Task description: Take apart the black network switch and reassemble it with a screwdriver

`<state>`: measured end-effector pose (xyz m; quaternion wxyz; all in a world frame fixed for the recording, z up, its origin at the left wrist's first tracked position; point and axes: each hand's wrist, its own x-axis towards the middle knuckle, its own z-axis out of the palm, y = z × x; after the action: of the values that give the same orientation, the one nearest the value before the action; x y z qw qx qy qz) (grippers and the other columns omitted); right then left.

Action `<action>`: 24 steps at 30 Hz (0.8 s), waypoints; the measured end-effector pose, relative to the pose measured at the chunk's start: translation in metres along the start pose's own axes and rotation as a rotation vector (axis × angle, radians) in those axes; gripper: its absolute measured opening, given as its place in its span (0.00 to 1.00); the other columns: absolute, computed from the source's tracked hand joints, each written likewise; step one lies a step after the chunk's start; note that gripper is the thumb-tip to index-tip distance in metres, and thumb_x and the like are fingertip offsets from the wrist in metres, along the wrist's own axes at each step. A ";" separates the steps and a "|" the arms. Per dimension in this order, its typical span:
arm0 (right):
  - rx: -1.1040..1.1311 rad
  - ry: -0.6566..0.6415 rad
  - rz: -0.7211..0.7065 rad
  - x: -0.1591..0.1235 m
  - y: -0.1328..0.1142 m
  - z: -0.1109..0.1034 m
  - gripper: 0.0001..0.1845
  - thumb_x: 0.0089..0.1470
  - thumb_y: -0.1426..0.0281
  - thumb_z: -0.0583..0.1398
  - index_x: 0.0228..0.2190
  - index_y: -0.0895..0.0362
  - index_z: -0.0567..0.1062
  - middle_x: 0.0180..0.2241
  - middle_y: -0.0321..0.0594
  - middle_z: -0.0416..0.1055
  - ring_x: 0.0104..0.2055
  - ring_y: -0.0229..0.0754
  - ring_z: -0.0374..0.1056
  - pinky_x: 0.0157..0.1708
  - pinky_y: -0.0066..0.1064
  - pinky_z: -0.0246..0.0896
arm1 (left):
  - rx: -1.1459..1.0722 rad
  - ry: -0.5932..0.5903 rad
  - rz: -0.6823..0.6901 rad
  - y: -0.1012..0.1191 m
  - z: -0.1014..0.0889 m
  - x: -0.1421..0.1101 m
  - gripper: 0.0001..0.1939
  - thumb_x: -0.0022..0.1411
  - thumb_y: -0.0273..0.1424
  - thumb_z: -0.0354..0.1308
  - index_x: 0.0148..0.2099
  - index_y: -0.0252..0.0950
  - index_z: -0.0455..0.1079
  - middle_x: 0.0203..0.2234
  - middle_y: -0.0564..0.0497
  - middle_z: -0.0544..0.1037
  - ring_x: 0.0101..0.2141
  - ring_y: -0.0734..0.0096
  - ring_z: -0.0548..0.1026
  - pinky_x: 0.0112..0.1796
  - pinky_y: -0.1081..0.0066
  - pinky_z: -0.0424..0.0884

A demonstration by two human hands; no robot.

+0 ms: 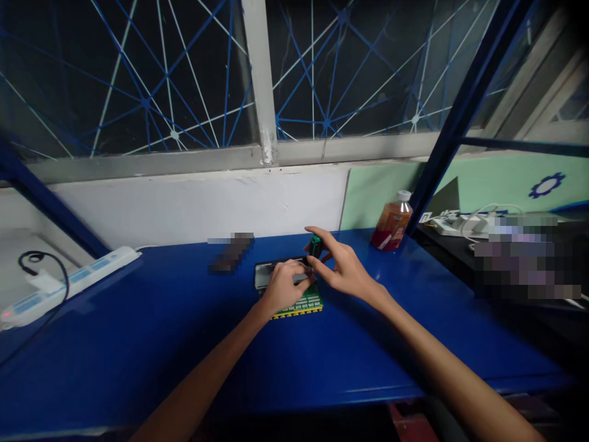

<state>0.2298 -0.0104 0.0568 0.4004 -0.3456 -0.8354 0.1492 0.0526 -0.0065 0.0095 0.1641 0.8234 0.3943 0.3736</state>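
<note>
A green circuit board [301, 302] with a yellow strip along its near edge lies on the blue table. A dark-framed part with a grey screen-like face [264, 276] covers its far side. My left hand [288, 285] rests over both, thumb and fingers closed together at the right end; what they pinch is hidden. In my right hand [346, 267] is a screwdriver with a green and black handle [315, 245], held upright above the board's right side. Its tip is hidden by the fingers of my left hand.
A blurred-out dark object [232, 253] lies left of the board. A white power strip [73, 285] with a black cable is at the far left. A drink bottle [392, 222] stands at the back right by a blue frame post [448, 141]. White cabled items [464, 225] lie beyond.
</note>
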 end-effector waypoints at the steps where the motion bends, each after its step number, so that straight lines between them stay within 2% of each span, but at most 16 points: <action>1: -0.004 0.000 0.003 0.000 0.000 0.000 0.30 0.58 0.65 0.52 0.61 0.53 0.53 0.40 0.41 0.71 0.33 0.40 0.69 0.34 0.34 0.67 | 0.007 0.013 -0.007 0.000 0.001 0.000 0.05 0.59 0.30 0.59 0.35 0.40 0.77 0.35 0.53 0.81 0.40 0.65 0.76 0.44 0.68 0.70; 11: 0.011 0.010 -0.008 0.000 0.001 0.000 0.29 0.58 0.64 0.52 0.60 0.53 0.54 0.42 0.41 0.71 0.33 0.40 0.68 0.34 0.34 0.67 | -0.033 0.002 0.047 -0.001 0.003 0.001 0.07 0.61 0.27 0.56 0.36 0.37 0.77 0.34 0.50 0.80 0.40 0.65 0.76 0.44 0.67 0.70; 18: 0.020 0.009 0.000 0.001 -0.001 -0.001 0.30 0.58 0.65 0.52 0.61 0.53 0.54 0.42 0.41 0.71 0.34 0.40 0.69 0.34 0.33 0.67 | -0.032 0.088 0.019 -0.001 0.004 0.000 0.06 0.59 0.30 0.59 0.33 0.39 0.77 0.32 0.52 0.81 0.38 0.66 0.77 0.43 0.68 0.71; 24: -0.001 0.001 0.005 -0.002 -0.001 -0.001 0.30 0.58 0.64 0.52 0.61 0.53 0.54 0.41 0.41 0.71 0.33 0.40 0.69 0.33 0.34 0.67 | -0.023 0.013 0.039 0.000 0.000 0.000 0.08 0.60 0.26 0.57 0.36 0.40 0.78 0.34 0.52 0.81 0.39 0.67 0.77 0.43 0.69 0.71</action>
<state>0.2308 -0.0122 0.0569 0.4004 -0.3478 -0.8345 0.1496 0.0528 -0.0066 0.0098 0.1638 0.8266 0.3751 0.3864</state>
